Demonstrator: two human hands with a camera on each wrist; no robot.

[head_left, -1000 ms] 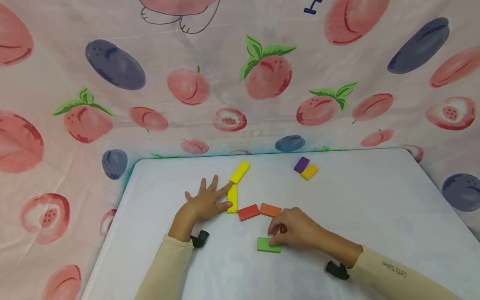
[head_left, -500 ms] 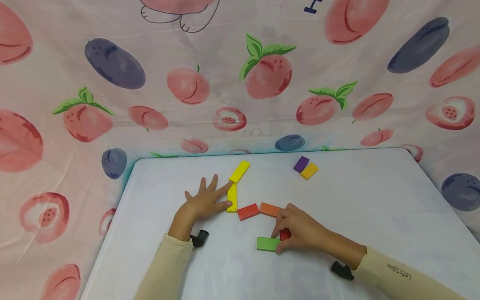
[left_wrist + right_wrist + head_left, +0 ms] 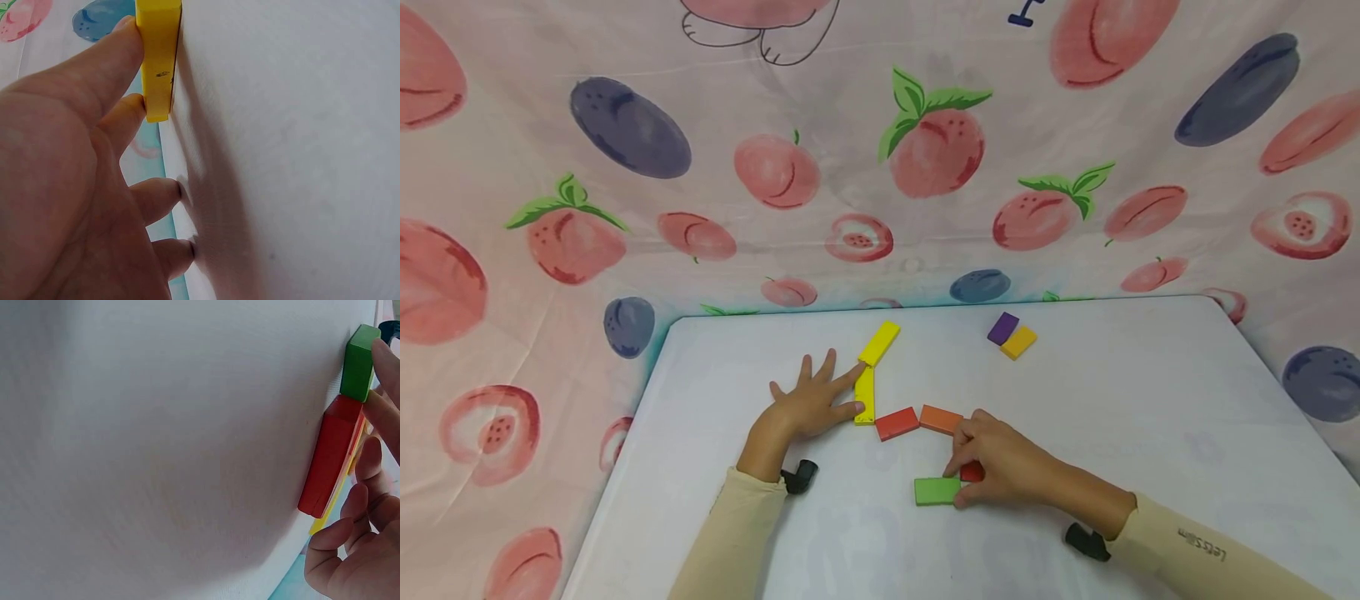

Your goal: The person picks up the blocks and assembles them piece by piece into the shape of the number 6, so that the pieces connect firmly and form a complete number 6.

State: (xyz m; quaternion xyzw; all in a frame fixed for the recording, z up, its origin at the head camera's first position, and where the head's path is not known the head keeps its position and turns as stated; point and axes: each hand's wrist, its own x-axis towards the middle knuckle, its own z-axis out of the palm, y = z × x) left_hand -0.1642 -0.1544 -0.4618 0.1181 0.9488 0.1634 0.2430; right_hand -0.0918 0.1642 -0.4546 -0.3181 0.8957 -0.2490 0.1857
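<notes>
Fruit-print cloth (image 3: 850, 100) forms the backdrop, hanging behind a white tabletop (image 3: 1112, 400) with rounded far corners. Hands are well apart, one either side of a bent run of coloured blocks.

Left hand (image 3: 808, 408): palm down, fingers straight and fanned wide. Thumb and index finger touch the left side of the lower yellow block (image 3: 865, 396); nothing gripped (left wrist view agrees: tips against the block's side, two other fingertips on the white surface). Upper yellow block (image 3: 880, 342) sits at its far end, angled right.

Right hand (image 3: 1000, 462): thumb and index finger pinch the right end of the green block (image 3: 934, 492), which lies flat, nearest the person. Small gap between the tips, other fingers curled. Under that hand, a mostly covered red block (image 3: 972, 472) sits right by the green one; right wrist view shows their ends meeting, or nearly (can't tell which).

Between the hands: left red block (image 3: 897, 424) near the lower yellow's near end, then orange block (image 3: 940, 419), right end by the right hand's knuckles.

Farther back right: purple block (image 3: 1003, 328) and amber block (image 3: 1018, 342), side by side.
</notes>
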